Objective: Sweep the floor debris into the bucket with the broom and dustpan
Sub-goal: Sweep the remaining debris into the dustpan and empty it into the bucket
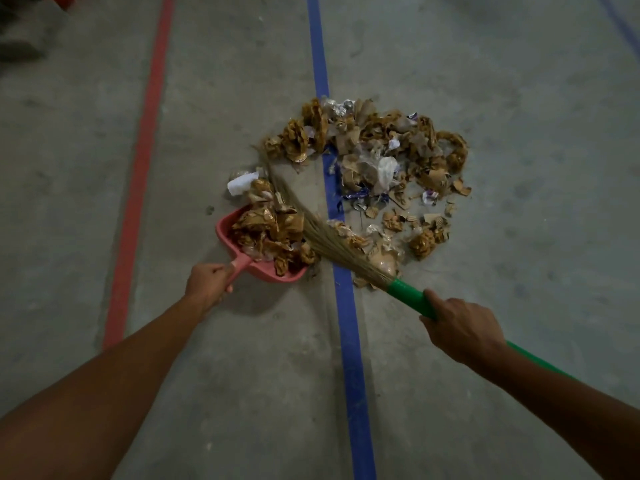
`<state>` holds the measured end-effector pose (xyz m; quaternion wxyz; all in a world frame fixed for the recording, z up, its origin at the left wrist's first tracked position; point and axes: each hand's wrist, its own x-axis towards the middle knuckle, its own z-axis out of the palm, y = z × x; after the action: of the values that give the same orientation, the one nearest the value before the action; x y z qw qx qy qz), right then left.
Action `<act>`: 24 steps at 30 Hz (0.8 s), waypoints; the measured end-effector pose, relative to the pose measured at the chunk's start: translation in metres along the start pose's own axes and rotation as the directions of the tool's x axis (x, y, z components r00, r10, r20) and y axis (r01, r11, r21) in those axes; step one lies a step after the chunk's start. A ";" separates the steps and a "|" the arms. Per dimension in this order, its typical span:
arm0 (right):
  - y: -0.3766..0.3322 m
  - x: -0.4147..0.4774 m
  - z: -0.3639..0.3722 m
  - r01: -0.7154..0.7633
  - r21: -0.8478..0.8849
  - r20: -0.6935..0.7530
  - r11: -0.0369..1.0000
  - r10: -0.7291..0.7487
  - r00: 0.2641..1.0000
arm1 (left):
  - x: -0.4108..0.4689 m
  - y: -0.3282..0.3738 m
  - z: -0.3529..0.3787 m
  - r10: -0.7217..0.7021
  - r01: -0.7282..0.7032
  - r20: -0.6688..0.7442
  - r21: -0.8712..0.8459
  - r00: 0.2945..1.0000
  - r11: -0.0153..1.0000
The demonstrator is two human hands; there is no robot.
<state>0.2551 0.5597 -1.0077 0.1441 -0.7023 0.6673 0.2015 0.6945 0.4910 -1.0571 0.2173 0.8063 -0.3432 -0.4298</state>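
Note:
A pink dustpan [227, 233] lies on the concrete floor, heaped with crumpled brown paper and wrappers. My left hand [207, 283] grips its handle. My right hand [462, 329] holds the green handle of a straw broom [325, 237], whose bristles lie against the dustpan's open side and reach up to the left. A larger pile of debris [381, 157], brown cardboard scraps, white plastic and foil, spreads over the floor beyond the broom. No bucket is in view.
A blue tape line [351, 341] runs down the floor through the pile and a red tape line [138, 174] runs left of the dustpan. Dark objects [20, 32] sit at the top left corner.

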 end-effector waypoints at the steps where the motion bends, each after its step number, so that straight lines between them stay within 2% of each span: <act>1: 0.001 -0.005 0.001 -0.002 0.014 -0.005 1.000 0.002 1.000 | -0.004 -0.001 0.002 0.005 -0.005 0.002 -0.016 1.000 1.000; 9: 0.018 -0.044 -0.005 -0.075 0.086 -0.060 0.993 0.080 0.995 | -0.030 0.032 0.016 0.092 -0.090 0.007 -0.116 0.996 0.989; 16: 0.041 -0.075 -0.033 -0.162 0.194 -0.099 0.967 0.184 0.978 | -0.063 0.087 0.033 0.173 -0.171 0.012 -0.077 0.985 0.982; 24: 0.090 -0.137 -0.075 -0.234 0.239 -0.159 0.942 0.275 0.948 | -0.131 0.156 0.051 0.250 -0.243 0.057 -0.104 0.967 0.964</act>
<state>0.1689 0.6382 -0.8708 0.1281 -0.6058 0.7815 0.0764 0.5428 0.4810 -0.9126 0.2955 0.7304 -0.4274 -0.4433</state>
